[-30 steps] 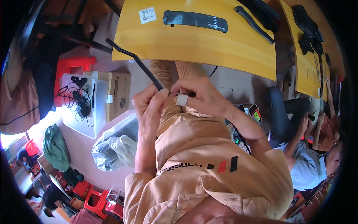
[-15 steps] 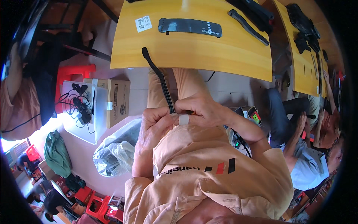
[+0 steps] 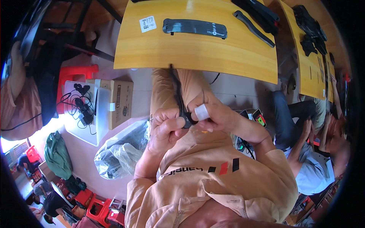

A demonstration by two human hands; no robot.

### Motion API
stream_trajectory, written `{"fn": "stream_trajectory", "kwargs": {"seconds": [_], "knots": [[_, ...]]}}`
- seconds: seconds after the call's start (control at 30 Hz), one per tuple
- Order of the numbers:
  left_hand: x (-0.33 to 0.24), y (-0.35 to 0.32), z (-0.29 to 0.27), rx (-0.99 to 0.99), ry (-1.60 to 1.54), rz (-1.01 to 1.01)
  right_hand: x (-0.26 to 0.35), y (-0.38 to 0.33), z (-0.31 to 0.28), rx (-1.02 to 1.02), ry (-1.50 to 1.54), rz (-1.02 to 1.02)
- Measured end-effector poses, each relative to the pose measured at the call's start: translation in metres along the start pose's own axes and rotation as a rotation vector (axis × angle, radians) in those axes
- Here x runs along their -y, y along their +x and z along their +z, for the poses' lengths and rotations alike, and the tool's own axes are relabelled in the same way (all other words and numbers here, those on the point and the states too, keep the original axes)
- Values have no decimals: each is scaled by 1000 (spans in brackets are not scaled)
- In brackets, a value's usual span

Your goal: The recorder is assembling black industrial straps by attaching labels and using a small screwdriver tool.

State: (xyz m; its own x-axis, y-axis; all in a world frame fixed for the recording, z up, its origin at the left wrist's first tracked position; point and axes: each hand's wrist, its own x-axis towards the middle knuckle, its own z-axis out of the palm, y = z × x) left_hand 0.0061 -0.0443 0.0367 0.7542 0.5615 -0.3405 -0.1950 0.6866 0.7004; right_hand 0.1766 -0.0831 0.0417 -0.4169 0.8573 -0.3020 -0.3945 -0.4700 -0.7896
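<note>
A long, thin black strip (image 3: 178, 88) rises from my hands toward the table edge, slightly bent and a little blurred. My left hand (image 3: 164, 127) is closed on its near end, with the thumb pressed over it. Close beside it, my right hand (image 3: 217, 117) is curled against the same end, which shows dark between the two hands. A white rectangular piece (image 3: 201, 112), like tape or a label, lies across the fingers of my right hand. Both hands are over my lap, and the right fingertips are partly hidden.
On the yellow table (image 3: 152, 53) lie a dark flat panel (image 3: 194, 28), a white label (image 3: 148, 24) and a curved black strip (image 3: 253, 28). To the left stand a clear bin (image 3: 97, 125) with cables and a cardboard box (image 3: 123, 99). A plastic bag (image 3: 121, 155) lies nearby.
The black strip has swung to the right and its far end has come nearer. My hands have turned, and the white piece has moved up and right with my right hand.
</note>
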Motion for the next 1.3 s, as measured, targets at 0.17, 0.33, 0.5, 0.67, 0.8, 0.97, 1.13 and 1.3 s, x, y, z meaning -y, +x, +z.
{"fn": "stream_trajectory", "kwargs": {"seconds": [0.17, 0.33, 0.5, 0.67, 0.8, 0.97, 1.13, 1.3], "knots": [[4, 11, -4, 117, -345, -22, -22, 9, -13, 164, 529, -34], [-8, 12, -14, -60, 353, 56, -11, 10, -11, -5, 72, -47], [-17, 16, -14, -50, 726, -175, -29, 16, -21, 40, 63, -19], [-5, 9, -17, -2, 444, -172, -31, 11, -26, 117, 84, -6], [1, 10, -15, -122, 485, -95, -41, 17, -27, -64, -549, -432], [1, 5, -16, -123, 515, -168, -32, 11, -23, -30, -611, -350], [-6, -19, -19, -69, 365, -301, -33, -6, -21, 56, -68, 65], [-31, -78, -102, -269, -85, -225, -46, -58, -101, -625, 397, 19]]}}
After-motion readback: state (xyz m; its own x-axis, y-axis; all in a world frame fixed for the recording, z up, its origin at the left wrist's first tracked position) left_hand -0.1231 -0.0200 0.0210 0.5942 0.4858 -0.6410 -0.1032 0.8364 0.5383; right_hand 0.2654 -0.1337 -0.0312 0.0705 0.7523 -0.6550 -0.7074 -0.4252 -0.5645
